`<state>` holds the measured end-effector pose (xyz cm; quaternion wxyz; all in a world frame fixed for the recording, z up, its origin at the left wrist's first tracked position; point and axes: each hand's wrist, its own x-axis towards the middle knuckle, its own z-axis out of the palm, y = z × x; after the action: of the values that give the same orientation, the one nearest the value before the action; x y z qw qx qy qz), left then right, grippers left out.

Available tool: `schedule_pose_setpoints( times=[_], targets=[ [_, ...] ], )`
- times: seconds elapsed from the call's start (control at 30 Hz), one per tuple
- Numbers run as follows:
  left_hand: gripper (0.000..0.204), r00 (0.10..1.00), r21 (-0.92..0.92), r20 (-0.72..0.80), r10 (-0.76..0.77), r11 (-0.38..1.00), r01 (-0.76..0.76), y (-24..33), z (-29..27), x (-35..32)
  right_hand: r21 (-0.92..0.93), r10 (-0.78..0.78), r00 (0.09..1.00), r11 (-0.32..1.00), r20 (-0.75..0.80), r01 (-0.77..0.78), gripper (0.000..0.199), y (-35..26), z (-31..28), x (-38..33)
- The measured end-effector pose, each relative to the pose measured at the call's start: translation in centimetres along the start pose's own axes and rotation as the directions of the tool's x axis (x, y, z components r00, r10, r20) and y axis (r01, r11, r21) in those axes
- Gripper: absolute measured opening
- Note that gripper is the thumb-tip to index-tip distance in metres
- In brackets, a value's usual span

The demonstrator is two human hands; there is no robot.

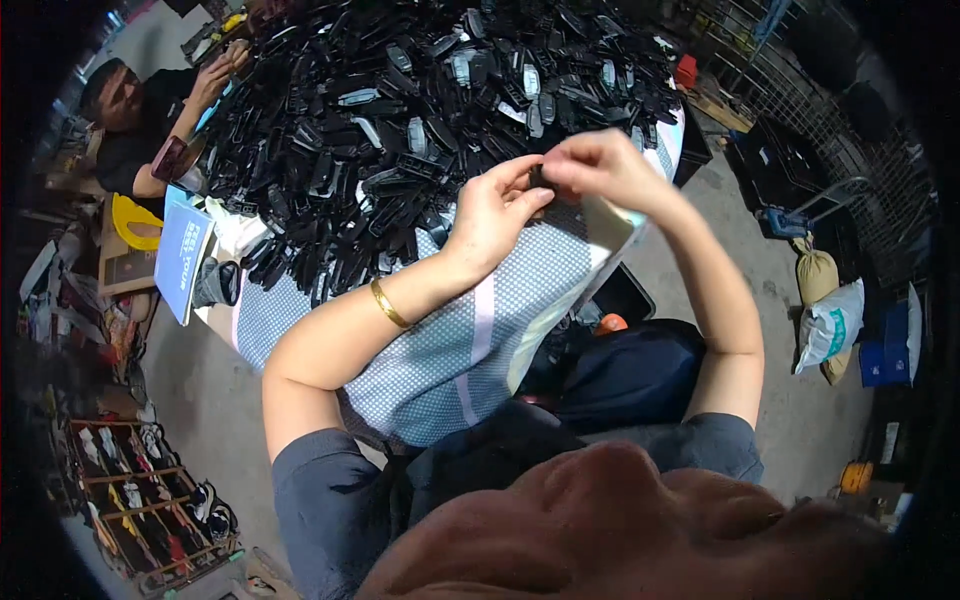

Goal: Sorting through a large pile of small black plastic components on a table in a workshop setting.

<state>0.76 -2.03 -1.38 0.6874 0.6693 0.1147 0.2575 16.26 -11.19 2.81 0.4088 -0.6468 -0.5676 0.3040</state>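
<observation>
"Report hand status."
"On my feed, just above frame centre: left hand (pixel 484 224) pinching a small black part (pixel 540 179) between thumb and fingers; right hand (pixel 606 166) at the same part, fingers bunched. Blur: I cannot tell whether it grips."
"Specify materials."
"Upper centre: heap (pixel 440 110) of elongated black pieces, gloss and matte mixed. Below: grey cloth (pixel 530 285), finely dotted, draped in folds."
</observation>
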Motion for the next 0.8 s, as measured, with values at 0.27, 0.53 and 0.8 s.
schedule_pose_setpoints(
  times=[0.27, 0.53, 0.8],
  targets=[
    [0.030, 0.994, 0.197, 0.098, -0.041, 0.980, 0.021, -1.5, 0.4, -0.4, -0.823, -0.691, 0.553, 0.567, -0.465, 0.017, 0.027, -0.6, -7.3, 17.3],
    [0.029, 0.991, 0.258, 0.130, 0.011, 0.965, -0.044, -2.1, 0.4, -1.0, -0.896, -0.651, 0.632, 0.410, -0.420, -0.172, 0.018, -1.5, -6.7, 21.2],
    [0.030, 0.992, 0.266, 0.117, -0.045, 0.964, 0.012, -2.2, 0.6, -0.4, -0.965, -0.747, 0.630, 0.260, -0.213, -0.017, 0.024, 0.5, -6.2, 15.7]
  ],
)
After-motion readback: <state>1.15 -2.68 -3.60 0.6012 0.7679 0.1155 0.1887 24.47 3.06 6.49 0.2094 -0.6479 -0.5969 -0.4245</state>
